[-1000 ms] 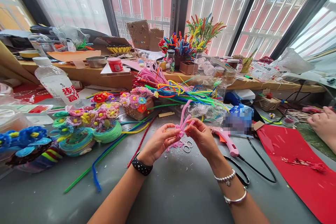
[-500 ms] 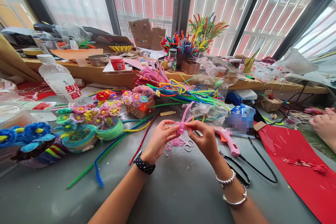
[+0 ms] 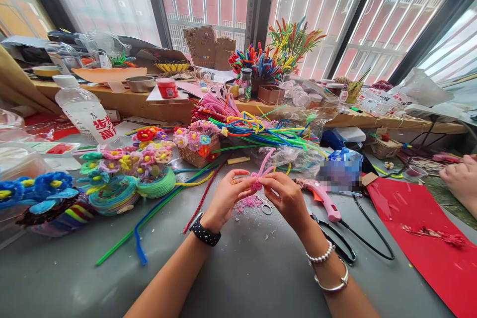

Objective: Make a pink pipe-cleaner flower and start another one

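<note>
one pink fuzzy piece (image 3: 257,184), curled into a small clump with two loose strands pointing upward, held in the air above the middle of the counter (image 3: 246,278). clamped on one side by the left hand (image 3: 230,198), thumb and fingers together on it; clamped on the other by the right hand (image 3: 289,200), fingertips pinched near the base of the strands. on the left wrist, a dark dotted band (image 3: 204,234); on the right, a beaded bracelet (image 3: 322,258) and a plain bangle (image 3: 337,287).

just beyond the fingers, on the counter, pink scraps (image 3: 246,203) in a loose scatter and metal scissors (image 3: 265,203), partly hidden by the right hand. near that hand, farther right, a pink glue gun (image 3: 326,203) with a black cord (image 3: 376,246); then a red sheet (image 3: 395,203) with thin reddish strands (image 3: 432,236) lying on it. past it, at the border, another person's hand (image 3: 460,179).

to the left, a dark red stem (image 3: 201,201), then long green and blue stems lying aslant, near a green coiled pot (image 3: 158,184) topped with fuzzy flowers (image 3: 152,153). behind, a small basket (image 3: 192,158) of blossoms beside a jumble of coloured stems (image 3: 268,131). farthest back, a wooden ledge (image 3: 164,112) bearing a red tub (image 3: 167,88), below barred windows (image 3: 208,0).
</note>
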The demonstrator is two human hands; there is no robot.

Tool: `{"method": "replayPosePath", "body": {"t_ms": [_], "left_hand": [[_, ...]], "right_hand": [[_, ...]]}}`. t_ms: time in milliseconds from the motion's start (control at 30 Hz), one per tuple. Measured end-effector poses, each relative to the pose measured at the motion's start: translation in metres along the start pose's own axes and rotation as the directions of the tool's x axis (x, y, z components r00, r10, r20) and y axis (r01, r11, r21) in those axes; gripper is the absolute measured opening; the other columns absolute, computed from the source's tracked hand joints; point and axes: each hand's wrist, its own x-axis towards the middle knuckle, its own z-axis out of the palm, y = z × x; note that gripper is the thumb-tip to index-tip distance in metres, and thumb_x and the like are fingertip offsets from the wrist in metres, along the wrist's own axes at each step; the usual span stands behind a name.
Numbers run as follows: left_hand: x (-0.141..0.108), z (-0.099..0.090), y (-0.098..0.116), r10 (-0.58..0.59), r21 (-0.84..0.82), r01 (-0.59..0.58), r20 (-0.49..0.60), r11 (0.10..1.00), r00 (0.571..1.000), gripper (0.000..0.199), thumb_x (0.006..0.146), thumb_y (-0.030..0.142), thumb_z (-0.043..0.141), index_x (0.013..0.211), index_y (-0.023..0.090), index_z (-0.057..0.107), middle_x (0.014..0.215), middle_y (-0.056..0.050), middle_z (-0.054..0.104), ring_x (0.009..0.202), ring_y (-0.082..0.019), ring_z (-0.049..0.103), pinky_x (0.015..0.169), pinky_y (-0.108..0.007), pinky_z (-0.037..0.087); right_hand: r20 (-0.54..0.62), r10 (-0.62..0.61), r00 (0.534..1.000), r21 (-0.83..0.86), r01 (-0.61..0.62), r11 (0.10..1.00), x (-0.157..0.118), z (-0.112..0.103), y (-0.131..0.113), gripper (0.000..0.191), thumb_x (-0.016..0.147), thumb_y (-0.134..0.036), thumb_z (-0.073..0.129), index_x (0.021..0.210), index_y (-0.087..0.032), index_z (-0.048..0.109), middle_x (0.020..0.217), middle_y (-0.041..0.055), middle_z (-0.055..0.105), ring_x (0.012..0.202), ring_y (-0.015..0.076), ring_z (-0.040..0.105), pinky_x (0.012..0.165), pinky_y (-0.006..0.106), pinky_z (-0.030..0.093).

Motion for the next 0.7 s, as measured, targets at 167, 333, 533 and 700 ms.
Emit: {"method": "replayPosePath", "body": {"t_ms": [167,333,533,700], "left_hand": [[0.001,-0.003,0.0,-0.02,-0.02,0.02,0.023,1.0,1.0,0.034,0.06,0.021,0.069,0.086,0.016,0.047,0.076,-0.001,0.063,0.074,-0.013,0.062,0.079,-0.028,0.045],[0.003,-0.006,0.0,-0.028,-0.067,0.031,0.046,0.997,0.999,0.032,0.062,0.018,0.068,0.086,0.016,0.047,0.079,-0.001,0.062,0.074,-0.012,0.062,0.078,-0.025,0.045],[0.001,-0.003,0.001,-0.103,-0.089,0.109,0.07,0.99,0.992,0.032,0.059,0.015,0.069,0.084,0.016,0.048,0.076,0.0,0.062,0.072,-0.011,0.061,0.077,-0.024,0.046],[0.001,0.0,0.0,-0.101,-0.054,0.104,0.05,0.993,0.994,0.033,0.058,0.015,0.069,0.082,0.017,0.047,0.07,0.002,0.06,0.068,-0.01,0.06,0.072,-0.023,0.045]], "right_hand": [[-0.044,0.23,0.972,0.286,-0.209,0.935,0.005,-0.002,-0.006,0.014,0.077,-0.021,0.049,0.085,-0.022,0.061,0.082,0.0043,0.061,0.076,0.0165,0.056,0.069,0.03,0.045],[0.077,0.525,0.848,0.562,-0.472,0.68,0.007,0.001,-0.004,0.016,0.072,-0.033,0.057,0.074,-0.017,0.058,0.069,0.0014,0.058,0.061,0.0129,0.053,0.058,0.026,0.044],[0.303,0.627,0.717,0.732,-0.597,0.33,0.007,0.006,-0.003,0.015,0.062,-0.032,0.065,0.066,-0.017,0.062,0.063,-0.003,0.055,0.056,0.0081,0.044,0.054,0.021,0.037],[0.493,0.646,0.583,0.8,-0.596,-0.071,0.005,0.009,-0.004,0.009,0.059,-0.025,0.067,0.064,-0.018,0.064,0.061,-0.0038,0.055,0.054,0.0067,0.043,0.052,0.019,0.036]]}}
